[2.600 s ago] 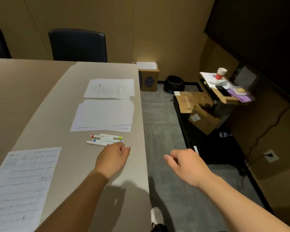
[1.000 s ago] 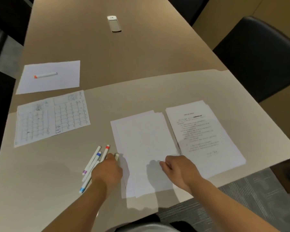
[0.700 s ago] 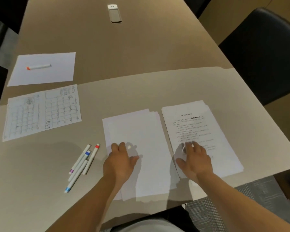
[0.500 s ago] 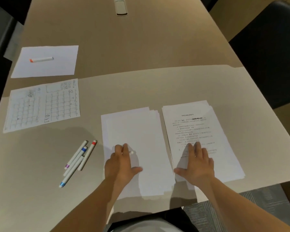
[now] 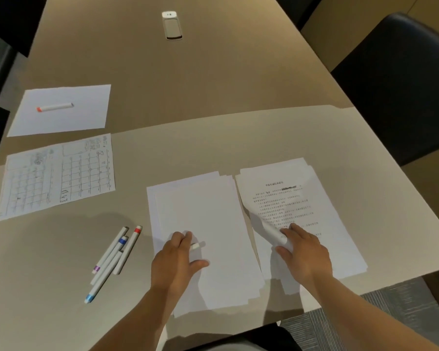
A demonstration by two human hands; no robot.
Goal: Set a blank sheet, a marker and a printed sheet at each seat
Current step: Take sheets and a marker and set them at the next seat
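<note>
Four spare markers (image 5: pixel 114 257) beside blank stack (image 5: pixel 200 224)

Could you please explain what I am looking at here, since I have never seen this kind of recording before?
There is no machine: a camera on a person's head looks down at their own two hands over a table. The left hand rests on a stack of blank sheets and holds a white marker. The right hand is peeling the top page off a stack of printed sheets. Four spare markers lie to the left. Farther left, one seat already has a blank sheet with an orange-capped marker and a grid sheet.
</note>
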